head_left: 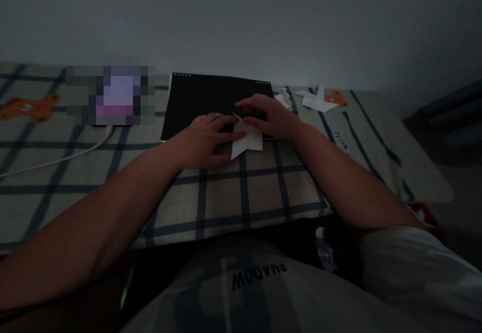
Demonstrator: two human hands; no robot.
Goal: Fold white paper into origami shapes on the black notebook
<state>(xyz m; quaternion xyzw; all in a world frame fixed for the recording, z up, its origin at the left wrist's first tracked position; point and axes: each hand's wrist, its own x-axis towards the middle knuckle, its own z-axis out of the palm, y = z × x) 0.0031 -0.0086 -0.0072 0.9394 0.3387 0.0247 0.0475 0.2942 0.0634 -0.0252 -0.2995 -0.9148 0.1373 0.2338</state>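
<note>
A small folded piece of white paper [253,138] lies at the front edge of a black spiral-bound pad [211,94], partly over the checked cloth. My left hand [201,139] holds the paper from its left side, with fingers on its face and the thumb at its lower left edge. A crease runs down the paper's middle. From the right, my right hand [273,117] reaches over the paper's top; its thumb touches the upper part and its index finger stretches left above it. Thumb and index are apart, and the other fingers are partly hidden.
A folded paper bird [319,101] and a crumpled piece of white paper [284,99] lie right of the pad. At left, a blurred phone [116,97] is attached to a white cable [75,157]. The checked tablecloth [222,207] runs up to a wall [241,21].
</note>
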